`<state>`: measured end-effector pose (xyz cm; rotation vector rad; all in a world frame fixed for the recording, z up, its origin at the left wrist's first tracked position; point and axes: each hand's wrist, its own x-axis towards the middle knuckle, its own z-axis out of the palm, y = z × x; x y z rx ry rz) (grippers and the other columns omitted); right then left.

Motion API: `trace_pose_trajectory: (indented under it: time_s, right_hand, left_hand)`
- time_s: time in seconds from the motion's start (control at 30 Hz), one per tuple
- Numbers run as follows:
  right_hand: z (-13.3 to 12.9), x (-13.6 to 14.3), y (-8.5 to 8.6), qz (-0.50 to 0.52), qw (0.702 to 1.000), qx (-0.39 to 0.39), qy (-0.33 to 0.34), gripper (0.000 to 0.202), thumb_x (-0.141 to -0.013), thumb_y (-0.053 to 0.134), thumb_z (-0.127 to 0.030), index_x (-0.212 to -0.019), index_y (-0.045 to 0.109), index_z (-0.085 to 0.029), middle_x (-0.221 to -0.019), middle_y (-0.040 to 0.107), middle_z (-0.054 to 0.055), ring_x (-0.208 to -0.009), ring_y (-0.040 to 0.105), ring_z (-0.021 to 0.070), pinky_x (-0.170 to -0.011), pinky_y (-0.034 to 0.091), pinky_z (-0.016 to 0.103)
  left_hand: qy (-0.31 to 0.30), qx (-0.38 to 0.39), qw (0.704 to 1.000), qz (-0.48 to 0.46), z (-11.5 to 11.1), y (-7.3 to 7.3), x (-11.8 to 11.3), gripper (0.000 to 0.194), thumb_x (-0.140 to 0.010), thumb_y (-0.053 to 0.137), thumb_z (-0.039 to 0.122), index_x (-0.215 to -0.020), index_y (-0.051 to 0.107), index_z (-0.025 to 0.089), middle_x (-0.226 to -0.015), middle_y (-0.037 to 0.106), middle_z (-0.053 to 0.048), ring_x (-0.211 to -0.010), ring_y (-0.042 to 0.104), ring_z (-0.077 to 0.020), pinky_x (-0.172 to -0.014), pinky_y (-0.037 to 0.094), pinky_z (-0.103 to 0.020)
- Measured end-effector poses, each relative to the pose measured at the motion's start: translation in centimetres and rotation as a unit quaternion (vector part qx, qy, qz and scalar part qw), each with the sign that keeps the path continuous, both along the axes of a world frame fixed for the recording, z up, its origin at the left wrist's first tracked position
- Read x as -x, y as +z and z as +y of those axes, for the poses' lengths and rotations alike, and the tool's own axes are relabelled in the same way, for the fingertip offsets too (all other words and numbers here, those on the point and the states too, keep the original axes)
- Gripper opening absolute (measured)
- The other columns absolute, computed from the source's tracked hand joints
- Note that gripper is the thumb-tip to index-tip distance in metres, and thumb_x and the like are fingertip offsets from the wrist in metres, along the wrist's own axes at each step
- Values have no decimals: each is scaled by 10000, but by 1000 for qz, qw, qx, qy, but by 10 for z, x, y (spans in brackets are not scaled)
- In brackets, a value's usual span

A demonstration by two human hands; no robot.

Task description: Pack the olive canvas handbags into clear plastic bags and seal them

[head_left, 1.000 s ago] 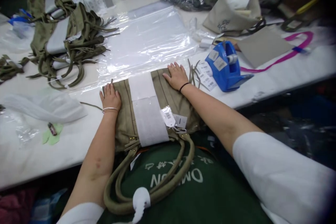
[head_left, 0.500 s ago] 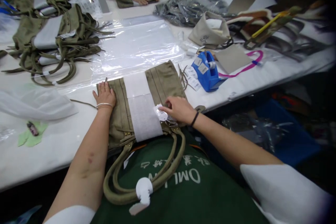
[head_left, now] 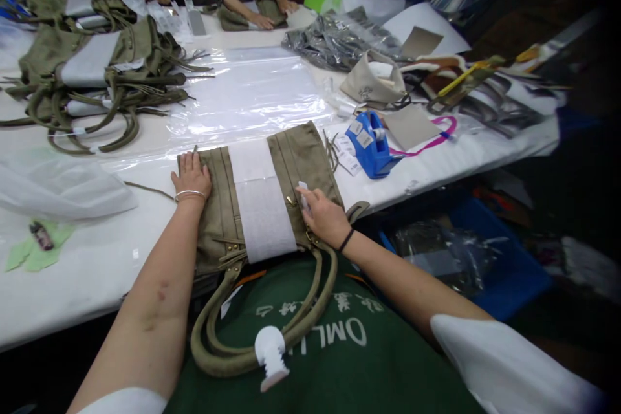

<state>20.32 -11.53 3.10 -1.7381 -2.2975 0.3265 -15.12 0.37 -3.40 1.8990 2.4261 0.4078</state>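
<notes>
An olive-green handbag (head_left: pixel 310 158) lies at the table's near edge with a white paper band (head_left: pixel 266 213) around its middle. Its looped handles (head_left: pixel 226 362) hang over my green apron, with a white wrap (head_left: pixel 270 352) on them. My left hand (head_left: pixel 193 178) rests flat on the bag's left end, fingers spread. On the right part, my right hand (head_left: pixel 326 213) has its fingers closed on a white tag (head_left: pixel 304 195), partly hidden by them. A small brass zipper pull (head_left: pixel 290 201) shows just left of that tag.
Banded olive bags (head_left: pixel 90 61) are stacked at the left. Clear plastic bags (head_left: pixel 247 87) lie beyond my bag. A blue tape dispenser (head_left: pixel 372 145) stands at the right near printed labels (head_left: pixel 347 154). Co-workers' hands (head_left: pixel 262 19) are at the far side. A blue bin (head_left: pixel 514 272) sits below the table.
My right hand has drawn the tag away from the white band and turned it, uncovering the zipper pull. My left hand stays on the bag. The view has tilted up slightly.
</notes>
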Motion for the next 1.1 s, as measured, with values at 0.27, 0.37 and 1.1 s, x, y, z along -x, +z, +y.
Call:
trace_pose_trajectory:
  time_s: [0.27,0.37,1.1]
  right_hand:
    - [-1,-36,15,196,980,-22,39,442,-940,580,-395,-1346,546,-224,-1033,599,74,-808,597,184,-710,538,317]
    - [-2,-39,16,127,989,17,77,428,-895,638,-394,-1288,588,-232,-1066,614,79,-921,615,219,-830,537,356]
    - [0,1,-6,-71,996,45,-18,475,-942,529,-541,-1269,560,-197,-1145,598,123,-994,626,258,-862,480,338]
  left_hand:
    - [-10,-15,1000,-2,-2,0,-1,615,-988,264,357,-1555,282,123,-1629,239,-135,-1523,169,-231,-1194,193,-573]
    - [-9,-12,1000,-9,-3,1,-2,615,-988,266,361,-1560,277,133,-1629,239,-142,-1524,165,-240,-1200,168,-574]
    - [-7,-13,1000,-18,-4,6,-4,607,-989,267,346,-1556,287,133,-1625,254,-142,-1520,178,-247,-1197,157,-593]
